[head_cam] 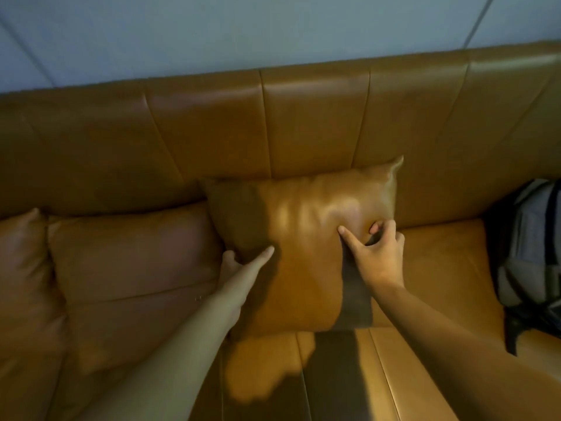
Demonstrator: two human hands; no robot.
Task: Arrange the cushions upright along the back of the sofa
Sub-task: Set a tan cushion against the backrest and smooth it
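A tan leather cushion [303, 238] leans upright against the sofa back [273, 123] near the middle of the brown leather sofa. My left hand [239, 262] holds its left edge, index finger stretched across the front. My right hand [376, 253] grips its right edge, with the fingers curled into the leather and the index finger pointing up-left. A second, larger cushion [133, 268] stands directly to the left, touching the first. The rounded edge of a third cushion [21, 268] shows at the far left.
A grey and black backpack [531, 253] lies on the seat at the right end. Bare seat [440, 268] stretches between it and the held cushion. A pale wall [243, 31] rises behind the sofa.
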